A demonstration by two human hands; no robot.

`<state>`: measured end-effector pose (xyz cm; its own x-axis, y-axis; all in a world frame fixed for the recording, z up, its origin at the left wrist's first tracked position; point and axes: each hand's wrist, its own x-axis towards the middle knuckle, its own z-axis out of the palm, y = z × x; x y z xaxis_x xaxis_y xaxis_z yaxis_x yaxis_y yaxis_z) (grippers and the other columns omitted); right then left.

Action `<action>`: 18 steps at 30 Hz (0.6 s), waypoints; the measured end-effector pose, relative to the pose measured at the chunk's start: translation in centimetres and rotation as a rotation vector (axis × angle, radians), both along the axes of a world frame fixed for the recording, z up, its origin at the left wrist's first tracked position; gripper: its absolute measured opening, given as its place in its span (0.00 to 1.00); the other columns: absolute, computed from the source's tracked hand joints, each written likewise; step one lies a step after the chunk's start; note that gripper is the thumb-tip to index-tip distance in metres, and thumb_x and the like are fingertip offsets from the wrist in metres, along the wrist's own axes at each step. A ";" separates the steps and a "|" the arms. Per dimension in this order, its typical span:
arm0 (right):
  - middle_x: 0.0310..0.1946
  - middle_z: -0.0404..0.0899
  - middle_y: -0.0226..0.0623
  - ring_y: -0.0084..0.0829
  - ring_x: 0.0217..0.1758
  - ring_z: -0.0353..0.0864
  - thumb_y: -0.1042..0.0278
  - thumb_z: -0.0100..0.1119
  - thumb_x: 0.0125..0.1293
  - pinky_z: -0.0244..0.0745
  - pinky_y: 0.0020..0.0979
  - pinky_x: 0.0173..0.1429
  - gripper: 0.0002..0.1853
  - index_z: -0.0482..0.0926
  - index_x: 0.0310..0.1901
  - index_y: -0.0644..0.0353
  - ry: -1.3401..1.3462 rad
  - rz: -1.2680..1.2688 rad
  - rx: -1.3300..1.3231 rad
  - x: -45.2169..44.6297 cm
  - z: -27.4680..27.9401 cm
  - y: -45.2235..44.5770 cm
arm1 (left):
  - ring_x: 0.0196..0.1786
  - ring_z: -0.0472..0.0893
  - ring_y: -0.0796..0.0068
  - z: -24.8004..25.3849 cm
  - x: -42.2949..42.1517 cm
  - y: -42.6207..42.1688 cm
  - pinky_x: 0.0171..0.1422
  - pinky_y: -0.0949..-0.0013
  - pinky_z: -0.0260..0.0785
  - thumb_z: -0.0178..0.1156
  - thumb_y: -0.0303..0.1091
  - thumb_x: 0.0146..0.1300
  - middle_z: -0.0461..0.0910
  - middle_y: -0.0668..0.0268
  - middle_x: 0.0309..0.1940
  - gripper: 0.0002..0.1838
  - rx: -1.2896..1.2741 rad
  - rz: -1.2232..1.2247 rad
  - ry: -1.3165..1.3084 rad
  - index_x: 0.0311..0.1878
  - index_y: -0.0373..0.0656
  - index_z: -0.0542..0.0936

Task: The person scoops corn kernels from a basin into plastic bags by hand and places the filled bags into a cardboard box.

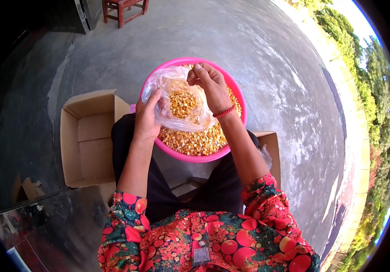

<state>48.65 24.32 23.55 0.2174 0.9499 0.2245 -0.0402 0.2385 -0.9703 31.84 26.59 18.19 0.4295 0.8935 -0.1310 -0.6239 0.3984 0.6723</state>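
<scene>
So closest to the camera there's a bright floral shirt, then dark trousers, with a pink plastic basin between the knees, loaded with loose yellow corn kernels. Over the basin is a clear plastic bag, opened up, with a smaller pile of kernels inside, though I can't tell if it's resting on the loose corn. Left hand has the bag's side gripped, thumb up along the plastic. Right hand, the one with a red bracelet on the wrist, is above the bag, fingers narrowed to the thumb; can't tell if anything's pinched in there. An open cardboard box is just beside the left leg, another box by the right. Way out front there's a red stool on the concrete floor, green trees off to the right
</scene>
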 end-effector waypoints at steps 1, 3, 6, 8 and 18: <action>0.25 0.74 0.26 0.17 0.29 0.70 0.59 0.45 0.70 0.66 0.22 0.37 0.16 0.73 0.27 0.59 -0.031 -0.019 0.003 1.0 0.4 -0.3 | 0.25 0.70 0.83 0.2 0.0 0.0 0.20 0.74 0.68 0.58 0.35 0.59 0.69 0.73 0.23 0.08 -0.003 -0.011 0.005 0.40 0.44 0.74; 0.26 0.74 0.26 0.17 0.31 0.70 0.60 0.45 0.69 0.66 0.21 0.37 0.15 0.73 0.29 0.58 -0.039 -0.094 0.004 3.1 0.9 -0.9 | 0.25 0.70 0.83 0.3 0.0 -0.1 0.20 0.74 0.68 0.58 0.35 0.59 0.69 0.73 0.23 0.08 -0.002 -0.007 0.000 0.39 0.44 0.74; 0.22 0.73 0.25 0.17 0.27 0.70 0.59 0.48 0.68 0.66 0.20 0.35 0.16 0.75 0.28 0.62 -0.079 -0.302 0.016 7.2 -1.1 -1.1 | 0.25 0.71 0.83 0.3 0.0 -0.1 0.20 0.74 0.68 0.58 0.35 0.59 0.69 0.72 0.23 0.08 0.001 0.000 0.000 0.39 0.44 0.74; 0.26 0.76 0.28 0.22 0.31 0.73 0.61 0.50 0.67 0.68 0.24 0.39 0.13 0.76 0.33 0.62 -0.225 -0.358 -0.036 10.4 -4.5 -1.2 | 0.25 0.71 0.82 0.2 0.1 -0.1 0.20 0.74 0.68 0.58 0.35 0.59 0.69 0.72 0.23 0.07 0.003 0.002 0.005 0.39 0.45 0.74; 0.47 0.75 0.43 0.44 0.53 0.72 0.53 0.56 0.57 0.69 0.38 0.55 0.18 0.78 0.45 0.54 -0.720 -0.165 -0.142 11.3 -14.3 -3.7 | 0.25 0.71 0.83 0.0 0.2 0.0 0.19 0.74 0.68 0.58 0.35 0.59 0.69 0.73 0.23 0.07 0.014 0.005 0.029 0.38 0.45 0.74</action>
